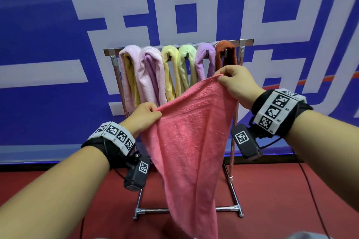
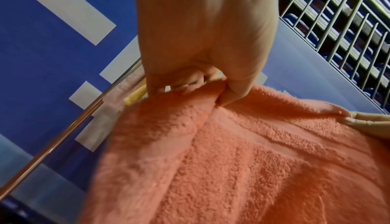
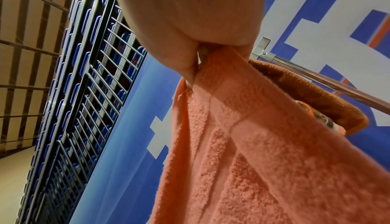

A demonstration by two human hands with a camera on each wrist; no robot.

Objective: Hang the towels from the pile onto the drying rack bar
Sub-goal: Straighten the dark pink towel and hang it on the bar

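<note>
A pink towel [image 1: 190,141] hangs in front of me, stretched between both hands. My left hand [image 1: 145,114] pinches its top edge at the lower left, and the left wrist view shows those fingers curled on the pink towel [image 2: 232,152]. My right hand [image 1: 233,83] pinches the upper corner, higher and nearer the rack; that grip on the pink towel [image 3: 242,136] also shows in the right wrist view. Behind stands the metal drying rack, its top bar [image 1: 244,41] carrying several hung towels, with a brown towel [image 1: 226,54] rightmost and a brown towel [image 3: 306,86] close to my right hand.
A blue banner [image 1: 48,35] with white characters fills the wall behind the rack. The floor [image 1: 281,200] is red, with a black cable [image 1: 310,190] running across it at the right. The rack's base bar [image 1: 153,210] lies low in front.
</note>
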